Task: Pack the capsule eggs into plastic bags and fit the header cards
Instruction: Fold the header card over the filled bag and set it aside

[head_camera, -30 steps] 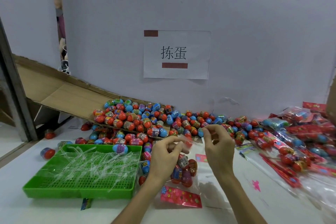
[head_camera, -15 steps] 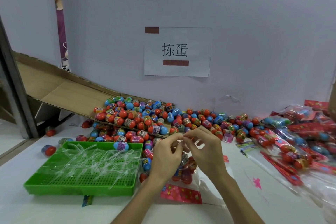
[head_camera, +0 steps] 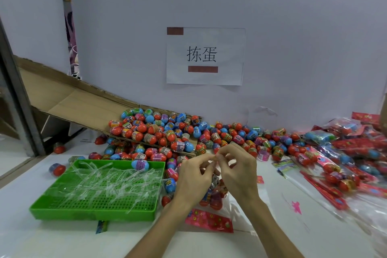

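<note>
My left hand (head_camera: pixel 193 176) and my right hand (head_camera: pixel 236 170) meet fingertip to fingertip above the table, both pinching the top edge of a clear plastic bag (head_camera: pixel 216 194). Several capsule eggs hang inside that bag, partly hidden behind my hands. A red flowered header card (head_camera: pixel 209 220) lies flat on the table just below the bag. A large heap of red, blue and purple capsule eggs (head_camera: pixel 167 132) spreads from a cardboard ramp across the table behind my hands.
A green tray (head_camera: pixel 94 210) with several clear plastic strips sits at the left, one blue egg (head_camera: pixel 139 164) on its far rim. Finished bags with red cards (head_camera: pixel 345 159) pile at the right. The cardboard ramp (head_camera: pixel 69 100) slopes down from the left. A paper sign (head_camera: pixel 205 56) hangs on the wall.
My right hand has moved left to meet my left hand, bringing the bag's top edge together between the fingertips. The bag of eggs stays below them.
</note>
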Demonstrator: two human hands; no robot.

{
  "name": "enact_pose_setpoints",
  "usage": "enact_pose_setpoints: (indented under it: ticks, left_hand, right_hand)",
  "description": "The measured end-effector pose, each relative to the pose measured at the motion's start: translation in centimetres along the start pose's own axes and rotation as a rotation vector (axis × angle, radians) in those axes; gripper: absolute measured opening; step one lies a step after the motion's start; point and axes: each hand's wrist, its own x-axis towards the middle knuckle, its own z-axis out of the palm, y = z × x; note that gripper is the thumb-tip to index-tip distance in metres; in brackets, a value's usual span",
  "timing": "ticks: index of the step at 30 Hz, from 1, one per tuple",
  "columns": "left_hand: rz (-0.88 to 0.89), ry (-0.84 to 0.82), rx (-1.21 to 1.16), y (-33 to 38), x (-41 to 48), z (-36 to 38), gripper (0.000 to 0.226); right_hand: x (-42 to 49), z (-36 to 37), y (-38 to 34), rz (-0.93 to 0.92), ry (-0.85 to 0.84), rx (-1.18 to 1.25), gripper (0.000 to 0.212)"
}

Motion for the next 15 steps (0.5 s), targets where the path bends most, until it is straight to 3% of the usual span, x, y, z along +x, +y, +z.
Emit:
enact_pose_setpoints:
  ticks: [9, 15]
  left_hand:
    - [0.003, 0.002, -0.013, 0.24, 0.05, -0.05, 0.022]
    - [-0.016, -0.014, -0.044, 0.2, 0.05, -0.02, 0.021]
  right_hand:
    - [0.19, 0.03, -0.66, 0.28, 0.027, 0.169, 0.022]
    - [0.36, 0.02, -1.0, 0.359, 0.016, 0.228, 0.019]
